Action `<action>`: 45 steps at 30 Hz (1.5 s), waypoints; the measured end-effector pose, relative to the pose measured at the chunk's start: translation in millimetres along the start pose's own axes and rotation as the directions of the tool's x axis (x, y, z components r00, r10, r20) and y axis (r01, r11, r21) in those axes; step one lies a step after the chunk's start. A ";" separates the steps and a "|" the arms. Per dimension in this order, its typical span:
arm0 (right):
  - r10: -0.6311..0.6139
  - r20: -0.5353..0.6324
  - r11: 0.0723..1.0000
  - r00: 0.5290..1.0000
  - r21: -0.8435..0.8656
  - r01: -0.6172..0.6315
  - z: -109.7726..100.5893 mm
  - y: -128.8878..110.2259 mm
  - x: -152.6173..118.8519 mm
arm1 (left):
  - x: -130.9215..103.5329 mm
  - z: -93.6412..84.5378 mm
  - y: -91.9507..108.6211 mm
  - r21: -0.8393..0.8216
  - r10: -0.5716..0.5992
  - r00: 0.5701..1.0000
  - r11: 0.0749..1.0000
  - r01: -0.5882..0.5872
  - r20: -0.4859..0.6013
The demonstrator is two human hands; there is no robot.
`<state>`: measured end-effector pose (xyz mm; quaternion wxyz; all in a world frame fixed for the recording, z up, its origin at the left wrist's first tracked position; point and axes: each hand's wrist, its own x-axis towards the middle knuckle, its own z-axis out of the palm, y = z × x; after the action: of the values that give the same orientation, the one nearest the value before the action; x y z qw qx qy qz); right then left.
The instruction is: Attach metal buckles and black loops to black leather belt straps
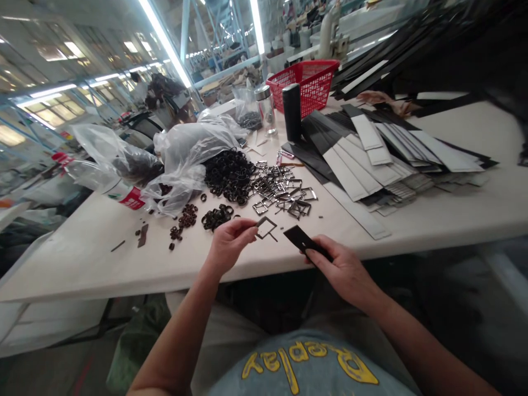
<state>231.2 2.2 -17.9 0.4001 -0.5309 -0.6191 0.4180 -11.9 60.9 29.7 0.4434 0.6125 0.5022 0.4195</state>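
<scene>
Between thumb and fingers, my left hand (233,242) pinches a rectangular metal buckle (266,226) whose prong points toward the lower right. My right hand (340,267) holds a dark strap piece (303,241) with a small slot near its middle. The buckle and the strap are apart, both just above the table's front edge. Behind them lies a pile of metal buckles (280,187). Black loops (229,173) are heaped to its left, with a smaller group of black rings (216,217) in front. Strips with black and white faces (355,165) are stacked at the right.
On the table (437,225), plastic bags (193,143) and a bottle with a red label (132,197) stand at the left. A glass jar (266,113), black cylinder (292,113) and red basket (309,88) are at the back. Brown loops (187,216) lie front left.
</scene>
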 end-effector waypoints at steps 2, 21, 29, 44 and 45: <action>-0.012 -0.016 1.000 1.000 0.014 0.013 4.6 -2.7 3.6 | -18.9 9.5 5.0 -0.044 -0.009 0.998 0.999 0.011 0.057; -0.221 0.284 0.949 0.933 0.283 0.139 21.6 -16.8 -5.2 | -52.9 30.2 -28.9 -0.291 -0.241 0.940 0.906 0.308 0.244; -0.138 0.214 0.976 0.967 0.193 0.096 24.8 -13.2 -3.5 | -55.9 39.3 -13.8 -0.220 -0.154 0.987 0.962 0.160 0.043; -0.182 0.184 0.982 0.966 0.074 0.171 26.4 -14.1 -6.4 | -70.2 55.7 -32.8 -0.512 -0.301 0.952 0.827 0.230 -0.059; -0.179 0.213 0.983 0.961 0.068 0.168 24.6 -14.4 -6.5 | -68.5 53.8 -32.1 -0.522 -0.303 0.948 0.825 0.213 -0.092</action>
<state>204.3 -7.7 -12.8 0.3780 -0.4155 -0.6928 0.4523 22.0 -10.0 -19.6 0.5966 0.3624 0.4889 0.5232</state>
